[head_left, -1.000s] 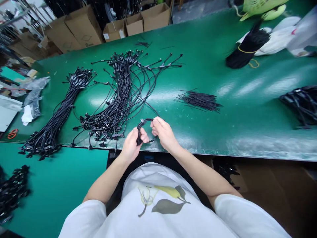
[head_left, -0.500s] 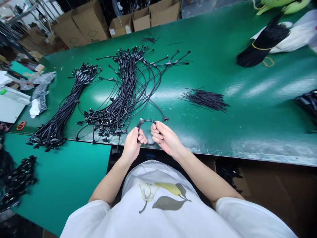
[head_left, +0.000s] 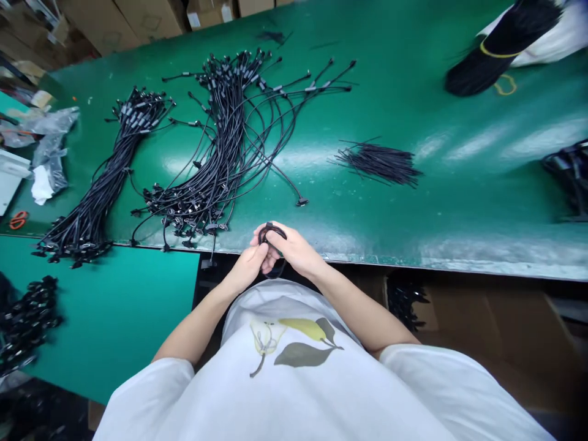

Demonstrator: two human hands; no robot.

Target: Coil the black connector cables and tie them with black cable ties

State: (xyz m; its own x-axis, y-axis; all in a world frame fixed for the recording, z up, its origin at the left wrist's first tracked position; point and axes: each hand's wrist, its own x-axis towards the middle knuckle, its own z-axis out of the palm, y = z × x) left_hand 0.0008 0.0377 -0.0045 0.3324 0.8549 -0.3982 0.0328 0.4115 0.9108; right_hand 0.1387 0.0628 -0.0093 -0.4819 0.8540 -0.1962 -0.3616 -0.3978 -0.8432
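The coil, a looped black cable, sits between both hands near the worktop's front edge: the right hand curls around it, the left hand grips its lower left. From the coil, a plug lies at one o'clock, heaped cables at eleven, a bundle at ten, scissors at nine, strands at two, a yellow-banded bunch beyond. Past the heap, a box bears white labels, too small to read.
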